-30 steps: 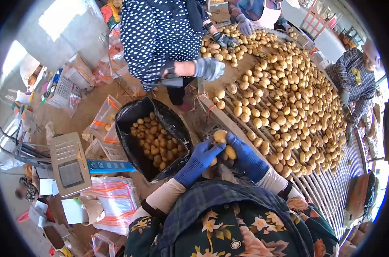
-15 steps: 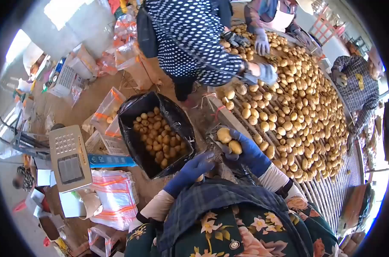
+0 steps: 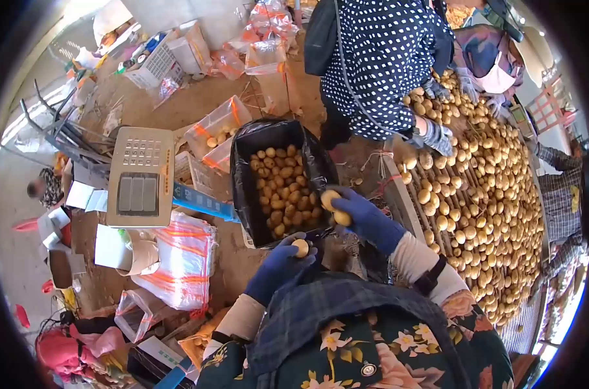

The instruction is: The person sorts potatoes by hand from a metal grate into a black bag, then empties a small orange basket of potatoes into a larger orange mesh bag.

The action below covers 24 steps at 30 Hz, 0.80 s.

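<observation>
My right hand (image 3: 366, 219), in a blue glove, holds two potatoes (image 3: 331, 200) at the right edge of a crate (image 3: 244, 170) lined with black plastic. Many potatoes (image 3: 287, 188) lie inside that crate. Just below its near edge, my left hand (image 3: 281, 262), also gloved in blue, has its fingers curled round one potato (image 3: 300, 247). To the right, a slatted sorting table (image 3: 405, 201) bears a wide spread of potatoes (image 3: 482, 220).
A scale display (image 3: 141, 178) stands left of the crate, above stacked plastic bags (image 3: 178, 259). Clear containers (image 3: 218, 129) are beyond. A person in a dotted top (image 3: 379, 65) leans over the table's far end; other people stand along its far sides.
My view has turned left. My right hand has moved from beside the sorting table to the crate's edge with its two potatoes. The potato in my left hand now shows more fully.
</observation>
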Motion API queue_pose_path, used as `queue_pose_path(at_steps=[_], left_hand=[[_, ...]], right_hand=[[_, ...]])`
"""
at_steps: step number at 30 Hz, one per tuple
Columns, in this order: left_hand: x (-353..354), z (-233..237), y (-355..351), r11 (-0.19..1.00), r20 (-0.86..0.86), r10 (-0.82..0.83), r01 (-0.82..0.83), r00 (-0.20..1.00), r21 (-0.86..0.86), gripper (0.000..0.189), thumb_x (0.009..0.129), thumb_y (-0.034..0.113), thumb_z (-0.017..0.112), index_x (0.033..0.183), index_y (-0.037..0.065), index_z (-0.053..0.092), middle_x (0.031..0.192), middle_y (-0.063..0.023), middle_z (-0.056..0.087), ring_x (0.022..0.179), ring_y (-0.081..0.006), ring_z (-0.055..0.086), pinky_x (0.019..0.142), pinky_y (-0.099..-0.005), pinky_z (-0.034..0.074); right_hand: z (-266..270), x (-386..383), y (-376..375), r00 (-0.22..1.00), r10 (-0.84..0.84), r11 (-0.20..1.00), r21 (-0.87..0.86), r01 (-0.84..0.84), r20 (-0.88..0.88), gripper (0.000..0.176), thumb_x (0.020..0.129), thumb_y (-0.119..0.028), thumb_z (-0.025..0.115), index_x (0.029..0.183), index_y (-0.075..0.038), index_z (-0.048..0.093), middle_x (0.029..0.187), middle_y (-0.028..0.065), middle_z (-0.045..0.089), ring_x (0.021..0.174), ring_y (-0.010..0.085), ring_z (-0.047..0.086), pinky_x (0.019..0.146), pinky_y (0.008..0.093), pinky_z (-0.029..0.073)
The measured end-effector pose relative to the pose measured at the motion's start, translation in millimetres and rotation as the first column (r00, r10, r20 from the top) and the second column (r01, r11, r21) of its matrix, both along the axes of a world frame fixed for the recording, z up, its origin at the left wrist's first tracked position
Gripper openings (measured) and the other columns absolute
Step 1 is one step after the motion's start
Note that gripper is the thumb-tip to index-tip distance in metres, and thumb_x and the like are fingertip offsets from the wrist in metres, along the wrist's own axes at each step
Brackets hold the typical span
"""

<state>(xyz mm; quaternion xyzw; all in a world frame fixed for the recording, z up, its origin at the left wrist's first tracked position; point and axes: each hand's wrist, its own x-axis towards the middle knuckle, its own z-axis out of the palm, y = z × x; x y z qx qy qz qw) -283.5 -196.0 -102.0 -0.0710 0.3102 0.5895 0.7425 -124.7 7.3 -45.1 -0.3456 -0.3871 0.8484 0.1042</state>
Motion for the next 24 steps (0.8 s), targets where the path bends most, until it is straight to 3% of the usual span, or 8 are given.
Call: queue_pose_path(at_steps=[5, 8, 10, 12, 13, 15, 20, 24], left_hand=[[-12.3, 5.9, -8.9, 0.992, -0.053, 0.126, -0.125, 0.991, 0.021, 0.042, 0.087, 0.016, 0.066, 0.125, 0.004, 0.051, 0.114, -0.015, 0.058, 0.107, -0.0258, 0.059, 0.093, -0.036, 0.051], [-23.7, -22.0, -15.8, 0.976, -0.389, 0.077, 0.011, 0.918, 0.218, 0.037, 0.093, 0.022, 0.062, 0.125, 0.006, 0.052, 0.108, -0.0117, 0.06, 0.101, -0.0203, 0.06, 0.088, -0.0315, 0.052], [-25.0, 1.5, -5.0, 0.914, 0.002, 0.372, -0.366, 0.928, -0.175, 0.034, 0.1, 0.031, 0.054, 0.124, 0.006, 0.053, 0.1, -0.0091, 0.06, 0.091, -0.0156, 0.06, 0.08, -0.0291, 0.052], [-33.7, -18.1, -9.4, 0.945, -0.144, 0.326, -0.327, 0.935, 0.012, 0.039, 0.101, 0.038, 0.05, 0.125, 0.007, 0.053, 0.102, -0.0092, 0.059, 0.088, -0.0157, 0.059, 0.076, -0.0299, 0.052], [-37.7, -7.3, -0.8, 0.918, 0.088, 0.338, -0.349, 0.937, 0.187, 0.042, 0.1, 0.041, 0.05, 0.127, 0.008, 0.051, 0.109, -0.0119, 0.058, 0.094, -0.0192, 0.059, 0.079, -0.0312, 0.053], [-46.7, -3.3, 13.3, 0.837, 0.329, 0.279, -0.396, 0.902, 0.377, 0.04, 0.101, 0.04, 0.048, 0.131, 0.013, 0.048, 0.121, -0.0154, 0.057, 0.108, -0.0258, 0.058, 0.089, -0.0347, 0.052], [-48.7, 27.8, 44.9, 0.864, 0.096, 0.417, -0.426, 0.904, 0.267, 0.042, 0.101, 0.038, 0.049, 0.133, 0.011, 0.048, 0.128, -0.0168, 0.054, 0.12, -0.0301, 0.053, 0.102, -0.0389, 0.046], [-52.7, 38.9, 65.2, 0.842, 0.131, 0.35, -0.372, 0.928, 0.391, 0.043, 0.099, 0.032, 0.055, 0.134, 0.008, 0.05, 0.138, -0.0184, 0.049, 0.128, -0.035, 0.047, 0.111, -0.0434, 0.039]], right_hand=[[13.7, -48.4, 19.3, 0.983, -0.083, 0.914, 0.405, 0.008, 0.167, 0.059, 0.09, -0.021, 0.065, 0.141, -0.008, 0.039, 0.119, 0.0093, 0.056, 0.088, 0.0173, 0.063, 0.07, 0.0297, 0.055], [10.6, -21.8, 18.1, 0.931, -0.109, 0.526, 0.814, -0.244, 0.349, 0.057, 0.088, -0.023, 0.068, 0.139, -0.011, 0.045, 0.124, 0.0124, 0.057, 0.109, 0.0231, 0.058, 0.087, 0.036, 0.05], [0.0, 15.2, 13.8, 0.902, -0.149, 0.198, 0.906, -0.375, 0.406, 0.055, 0.087, -0.023, 0.067, 0.137, -0.012, 0.047, 0.127, 0.0155, 0.056, 0.116, 0.0305, 0.055, 0.093, 0.0413, 0.046], [6.0, 54.4, 10.0, 0.802, -0.243, -0.033, 0.821, -0.57, 0.546, 0.055, 0.085, -0.02, 0.065, 0.137, -0.011, 0.047, 0.132, 0.0172, 0.053, 0.121, 0.0365, 0.05, 0.099, 0.0471, 0.042], [6.6, 73.6, 9.6, 0.752, -0.298, -0.138, 0.753, -0.644, 0.588, 0.055, 0.084, -0.019, 0.064, 0.137, -0.01, 0.047, 0.134, 0.0175, 0.051, 0.123, 0.0381, 0.047, 0.101, 0.0498, 0.04], [-1.3, 105.5, 6.7, 0.627, -0.445, -0.144, 0.64, -0.755, 0.64, 0.055, 0.085, -0.018, 0.062, 0.138, -0.01, 0.046, 0.14, 0.0172, 0.046, 0.128, 0.0393, 0.042, 0.103, 0.0527, 0.037], [-25.1, 148.2, -6.6, 0.635, -0.551, -0.209, 0.648, -0.733, 0.541, 0.057, 0.087, -0.018, 0.06, 0.14, -0.009, 0.043, 0.145, 0.0195, 0.04, 0.128, 0.0421, 0.042, 0.106, 0.0519, 0.037], [-22.3, 146.4, -8.6, 0.633, -0.527, -0.04, 0.727, -0.685, 0.568, 0.059, 0.086, -0.013, 0.059, 0.142, -0.011, 0.041, 0.148, 0.0217, 0.036, 0.13, 0.0434, 0.04, 0.108, 0.049, 0.036]])
